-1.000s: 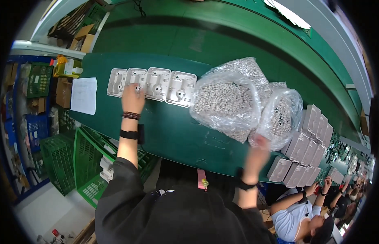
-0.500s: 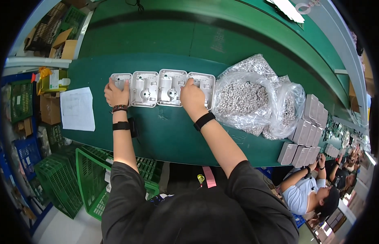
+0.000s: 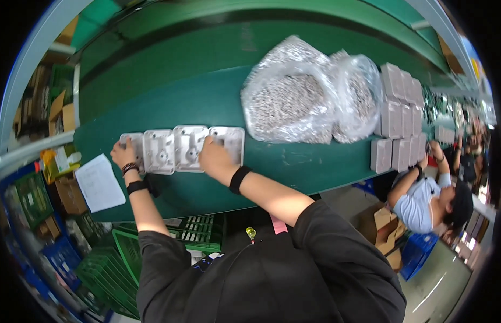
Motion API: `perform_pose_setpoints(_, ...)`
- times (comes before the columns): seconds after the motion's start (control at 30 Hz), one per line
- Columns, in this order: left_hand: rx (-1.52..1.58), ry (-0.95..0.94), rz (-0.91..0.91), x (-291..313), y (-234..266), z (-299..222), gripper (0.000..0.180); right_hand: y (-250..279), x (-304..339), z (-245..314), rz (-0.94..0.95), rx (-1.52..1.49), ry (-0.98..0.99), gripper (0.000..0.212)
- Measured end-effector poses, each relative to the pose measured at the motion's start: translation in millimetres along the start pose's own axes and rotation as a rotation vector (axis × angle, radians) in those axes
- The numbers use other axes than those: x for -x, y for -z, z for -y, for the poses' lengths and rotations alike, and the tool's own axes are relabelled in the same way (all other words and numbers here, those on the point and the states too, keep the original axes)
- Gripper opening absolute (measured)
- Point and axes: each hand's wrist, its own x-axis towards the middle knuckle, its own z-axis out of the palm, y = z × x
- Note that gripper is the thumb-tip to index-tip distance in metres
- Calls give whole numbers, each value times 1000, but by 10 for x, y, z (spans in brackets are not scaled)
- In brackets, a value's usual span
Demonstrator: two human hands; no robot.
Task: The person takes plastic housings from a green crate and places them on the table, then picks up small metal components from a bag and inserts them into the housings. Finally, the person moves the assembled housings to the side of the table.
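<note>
Several shallow light-grey housings (image 3: 159, 152), open side up with molded posts inside, stand side by side in a row on the green table. At the row's left end my left hand (image 3: 123, 154) grips the leftmost housing (image 3: 133, 141) by its edge, fingers outside and thumb over the inside. My right hand (image 3: 217, 160) is curled closed over the left part of the rightmost housing (image 3: 235, 141), next to the wall it shares with its neighbor (image 3: 189, 141). Whatever the right fingers hold, if anything, is hidden beneath them.
Right of the row lie clear plastic bags (image 3: 288, 99) full of small silvery parts. Beyond them are stacked grey housings (image 3: 391, 114), near a co-worker in a light-blue shirt (image 3: 420, 204). A paper sheet (image 3: 100, 183) lies left; green crates (image 3: 108, 269) stand below the table edge.
The whole view has turned and shifted, so the row and my hands appear lower and further left. Both hands stay at the same end housings.
</note>
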Motion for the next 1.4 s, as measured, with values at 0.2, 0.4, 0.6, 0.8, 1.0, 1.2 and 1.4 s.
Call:
perform_pose_setpoints(0.2,33,6,190,514,117,-270,53,266,753,-422,214,-182,-136,47)
perform_pose_setpoints(0.4,51,-327,352,1696,342,-1033,53,795,1528,-1415,67,-209,-236,53)
perform_pose_setpoints(0.6,197,-428,506,2793,438,-1932,49,1451,1900,-2474,-132,-173,-359,42)
perform_pose_setpoints(0.8,173,-315,488,3504,508,-2707,49,2033,2011,-3044,-211,5,-329,41)
perform_pose_setpoints(1.0,138,-243,392,3909,474,-2959,53,2258,2065,-3426,-218,-68,-259,34)
perform_pose_setpoints(1.2,298,-230,378,3949,452,-2875,51,2225,2062,-3510,-285,59,-158,26)
perform_pose_setpoints(1.4,397,-188,506,3861,510,-2771,45,2161,1995,-3319,-359,263,-189,24)
